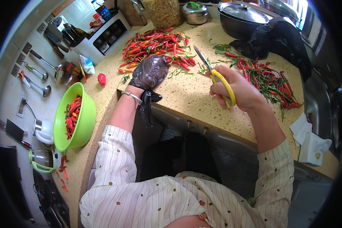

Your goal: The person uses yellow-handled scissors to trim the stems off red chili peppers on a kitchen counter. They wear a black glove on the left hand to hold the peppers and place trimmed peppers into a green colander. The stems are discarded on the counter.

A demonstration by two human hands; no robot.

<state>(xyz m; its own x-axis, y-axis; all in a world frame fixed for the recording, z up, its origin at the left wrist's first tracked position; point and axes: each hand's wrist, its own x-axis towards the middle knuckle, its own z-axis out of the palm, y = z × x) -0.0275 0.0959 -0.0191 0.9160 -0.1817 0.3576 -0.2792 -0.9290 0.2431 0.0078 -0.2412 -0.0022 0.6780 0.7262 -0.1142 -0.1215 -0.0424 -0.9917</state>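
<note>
Wrapped in a black plastic bag tied at the wrist, my left hand point(150, 72) rests at the near edge of a heap of red chili peppers point(151, 42); its fingers are hidden in the bag. My right hand point(236, 87) holds yellow-handled scissors point(223, 88) over the speckled countertop point(185, 91), with the blades pointing up and left. To the right of that hand lies a second pile of red chilies with green stems point(269, 79). Cut green stems point(203, 68) are scattered between the two piles. A green plastic basin point(90, 122) at the left contains more red chilies point(73, 116).
A lidded dark pot point(233, 25) and a black plastic bag point(273, 40) stand at the back right, near the sink point(320, 105). White tissues point(313, 148) lie at the counter's right edge. A large jar point(162, 12) and a round steel container point(195, 14) are at the back.
</note>
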